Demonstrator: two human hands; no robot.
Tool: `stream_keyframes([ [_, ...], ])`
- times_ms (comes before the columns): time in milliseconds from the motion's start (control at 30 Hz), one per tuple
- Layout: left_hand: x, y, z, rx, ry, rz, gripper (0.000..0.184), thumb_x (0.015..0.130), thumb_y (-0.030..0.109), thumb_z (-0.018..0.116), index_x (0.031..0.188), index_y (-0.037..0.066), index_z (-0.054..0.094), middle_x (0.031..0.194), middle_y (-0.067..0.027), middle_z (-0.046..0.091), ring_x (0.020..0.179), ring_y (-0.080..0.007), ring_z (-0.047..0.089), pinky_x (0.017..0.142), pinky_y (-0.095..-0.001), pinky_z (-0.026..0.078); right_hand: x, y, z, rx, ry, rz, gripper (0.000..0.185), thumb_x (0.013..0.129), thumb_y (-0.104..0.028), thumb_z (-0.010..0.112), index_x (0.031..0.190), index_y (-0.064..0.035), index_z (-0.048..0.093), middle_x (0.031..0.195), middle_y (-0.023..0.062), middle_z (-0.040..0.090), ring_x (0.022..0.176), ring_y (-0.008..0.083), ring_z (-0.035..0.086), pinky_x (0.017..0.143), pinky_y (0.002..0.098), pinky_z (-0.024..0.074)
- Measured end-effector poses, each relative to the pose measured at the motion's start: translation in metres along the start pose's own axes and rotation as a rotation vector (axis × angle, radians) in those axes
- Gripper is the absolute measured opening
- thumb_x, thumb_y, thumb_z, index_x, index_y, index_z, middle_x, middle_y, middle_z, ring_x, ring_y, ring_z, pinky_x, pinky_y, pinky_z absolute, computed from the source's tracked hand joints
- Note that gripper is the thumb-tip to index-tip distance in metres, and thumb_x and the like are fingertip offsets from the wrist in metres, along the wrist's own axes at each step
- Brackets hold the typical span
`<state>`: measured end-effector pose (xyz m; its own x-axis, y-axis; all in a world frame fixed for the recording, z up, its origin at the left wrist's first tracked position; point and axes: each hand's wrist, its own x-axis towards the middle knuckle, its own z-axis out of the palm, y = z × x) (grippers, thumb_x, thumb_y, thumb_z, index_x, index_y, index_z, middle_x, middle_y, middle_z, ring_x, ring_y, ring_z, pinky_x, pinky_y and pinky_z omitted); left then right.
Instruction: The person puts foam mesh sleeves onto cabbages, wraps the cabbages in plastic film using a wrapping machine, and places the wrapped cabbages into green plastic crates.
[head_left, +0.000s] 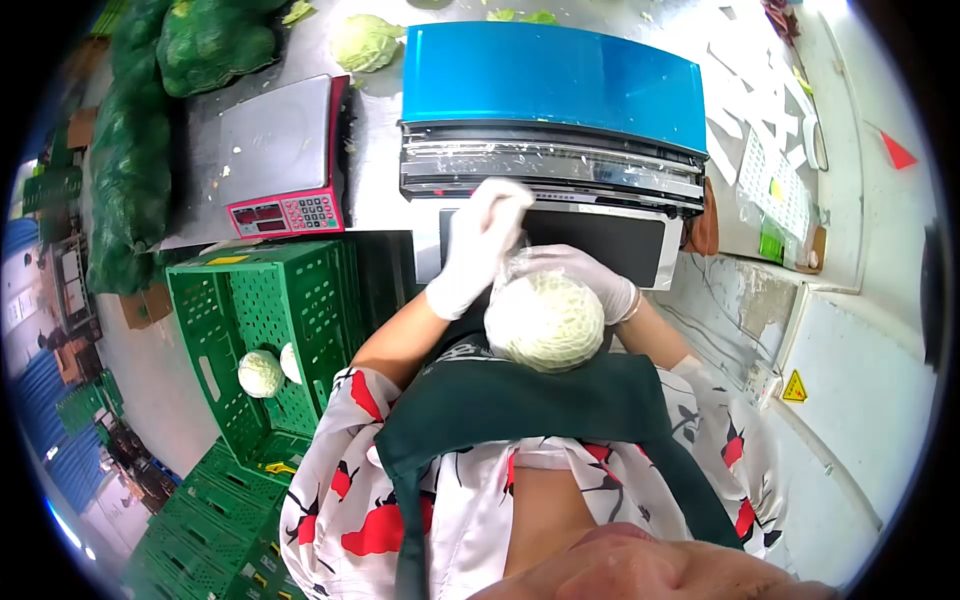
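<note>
A pale cabbage (548,322) in clear wrap is held close to the apron, in front of the machine. My right hand (580,274), in a white glove, curls around the cabbage's far right side and supports it. My left hand (486,240), also gloved in white, is closed above the cabbage's left side. It pinches what looks like a gathered end of the clear wrap; the fingertips are slightly blurred. Just beyond both hands is a blue-topped wrapping machine (555,75) with a dark flat plate (600,240) at its front.
Left of the machine is a red scale (280,150). A green crate (232,350) below it contains two cabbages. Green net sacks (215,45) and a loose cabbage (366,43) lie at the back left. A white wall stands right, with paper strips (750,80) on the table.
</note>
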<state>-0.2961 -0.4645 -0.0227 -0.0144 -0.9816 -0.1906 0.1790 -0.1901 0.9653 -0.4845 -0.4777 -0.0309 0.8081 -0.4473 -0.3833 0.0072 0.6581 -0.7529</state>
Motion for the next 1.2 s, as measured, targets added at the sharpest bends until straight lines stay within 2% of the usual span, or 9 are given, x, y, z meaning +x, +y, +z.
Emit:
stream_keyframes([
  [100,0.007,0.019,0.015,-0.008,-0.219,-0.031,0.028,0.100,0.011,0.054,0.127,0.006,0.057,0.105,-0.0031,0.059,0.078,-0.0060,0.052,0.071,-0.0209,0.046,0.006,-0.009,0.006,-0.156,0.218,-0.085,0.013,0.094,-0.008,0.060,0.101,0.0012,0.065,0.097,0.0057,0.067,0.098,0.0143,0.063,0.087,0.0313,0.0505],
  [133,0.005,0.027,0.005,-0.053,-0.407,0.071,0.046,0.097,0.011,0.059,0.142,0.007,0.048,0.134,-0.0073,0.051,0.110,-0.0142,0.057,0.093,-0.0297,0.049,0.011,-0.005,-0.002,-0.399,0.388,-0.239,0.015,0.092,-0.004,0.059,0.105,0.0001,0.064,0.102,0.0084,0.066,0.100,0.0191,0.063,0.088,0.0328,0.0503],
  [233,-0.011,0.050,-0.023,-0.478,-0.682,-0.201,0.062,0.100,0.044,0.050,0.141,-0.003,0.050,0.153,-0.0170,0.043,0.136,-0.0267,0.048,0.110,-0.0383,0.041,0.009,-0.024,-0.013,-1.247,0.791,-0.491,0.032,0.089,0.001,0.058,0.121,-0.0011,0.058,0.121,0.0168,0.059,0.112,0.0288,0.060,0.095,0.0346,0.0477],
  [433,-0.052,0.040,-0.122,-0.947,0.038,-0.401,0.061,0.100,0.049,0.044,0.133,-0.001,0.055,0.123,-0.0184,0.065,0.109,-0.0333,0.066,0.095,-0.0460,0.055,0.058,-0.122,-0.100,-0.681,0.871,-0.458,0.048,0.092,-0.017,0.072,0.133,0.0009,0.055,0.124,0.0150,0.063,0.112,0.0210,0.062,0.096,0.0327,0.0504],
  [533,-0.096,0.074,-0.200,-0.752,0.412,-0.010,0.069,0.099,0.059,0.039,0.139,0.005,0.054,0.130,-0.0155,0.062,0.116,-0.0351,0.061,0.105,-0.0483,0.048,0.119,-0.169,-0.166,-0.643,0.888,-0.480,0.064,0.086,-0.030,0.078,0.133,0.0056,0.053,0.124,0.0169,0.063,0.112,0.0220,0.061,0.097,0.0342,0.0500],
  [700,-0.210,0.067,-0.331,-0.494,0.996,-0.114,0.054,0.101,0.046,0.044,0.133,0.005,0.058,0.123,-0.0138,0.066,0.115,-0.0284,0.063,0.101,-0.0476,0.051,0.231,-0.251,-0.247,-0.361,0.840,-0.127,0.088,0.078,-0.048,0.082,0.138,0.0069,0.049,0.139,0.0221,0.055,0.126,0.0304,0.055,0.099,0.0431,0.0490],
  [967,-0.194,0.030,-0.344,0.971,1.219,-0.267,0.029,0.097,0.017,0.064,0.119,0.000,0.067,0.120,-0.0129,0.067,0.114,-0.0263,0.060,0.102,-0.0372,0.044,0.419,-0.298,-0.328,-0.400,0.823,-0.150,0.120,0.068,-0.059,0.084,0.150,0.0078,0.029,0.161,0.0195,0.027,0.137,0.0426,0.042,0.105,0.0419,0.0445],
  [1100,-0.113,0.081,-0.297,1.060,1.070,-0.167,0.027,0.100,0.016,0.057,0.121,0.000,0.066,0.120,-0.0149,0.067,0.113,-0.0286,0.062,0.103,-0.0394,0.044,0.473,-0.295,-0.324,-0.525,1.566,0.066,0.141,0.058,-0.065,0.087,0.152,0.0114,0.016,0.155,0.0303,0.029,0.137,0.0424,0.043,0.107,0.0428,0.0426],
  [1200,-0.072,0.093,-0.290,1.103,0.967,-0.116,0.023,0.101,0.011,0.053,0.113,-0.002,0.068,0.109,-0.0142,0.071,0.103,-0.0269,0.067,0.096,-0.0367,0.049,0.445,-0.291,-0.316,-0.569,1.528,-0.100,0.141,0.055,-0.061,0.091,0.148,0.0157,0.017,0.149,0.0354,0.034,0.135,0.0421,0.046,0.109,0.0457,0.0422],
])
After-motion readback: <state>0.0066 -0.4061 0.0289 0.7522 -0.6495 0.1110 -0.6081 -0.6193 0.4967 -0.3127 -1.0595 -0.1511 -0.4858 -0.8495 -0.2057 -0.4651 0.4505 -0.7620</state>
